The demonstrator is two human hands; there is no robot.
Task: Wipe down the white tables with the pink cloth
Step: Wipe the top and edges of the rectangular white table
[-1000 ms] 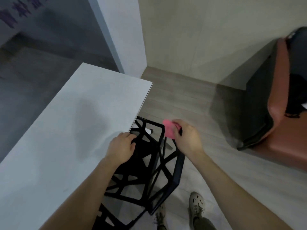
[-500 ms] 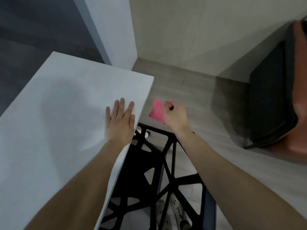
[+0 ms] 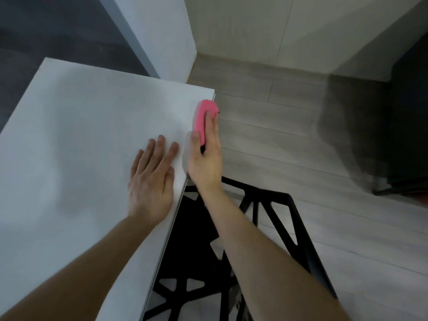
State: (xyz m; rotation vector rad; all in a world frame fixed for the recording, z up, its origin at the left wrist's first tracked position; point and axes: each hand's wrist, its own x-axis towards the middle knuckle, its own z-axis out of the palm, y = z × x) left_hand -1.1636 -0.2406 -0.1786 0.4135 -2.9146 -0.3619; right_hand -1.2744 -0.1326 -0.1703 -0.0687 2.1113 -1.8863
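White tabletop (image 3: 81, 135) was pressed by the flat, open left hand (image 3: 150, 181); beside it, the cloth (image 3: 203, 117) was pinched by the right hand (image 3: 205, 158).

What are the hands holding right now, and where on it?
The right hand pinches the pink cloth by its near end; the left hand holds nothing.

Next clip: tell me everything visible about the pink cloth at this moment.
The pink cloth is a plain, soft-looking fabric bunched into a compact, rounded pad. It sits at the right edge of the flat white table, near its far corner. The right hand holds it, thumb on the tabletop side, straight fingers along its outer side, covering part of it. The left hand lies flat on the table, apart from it.
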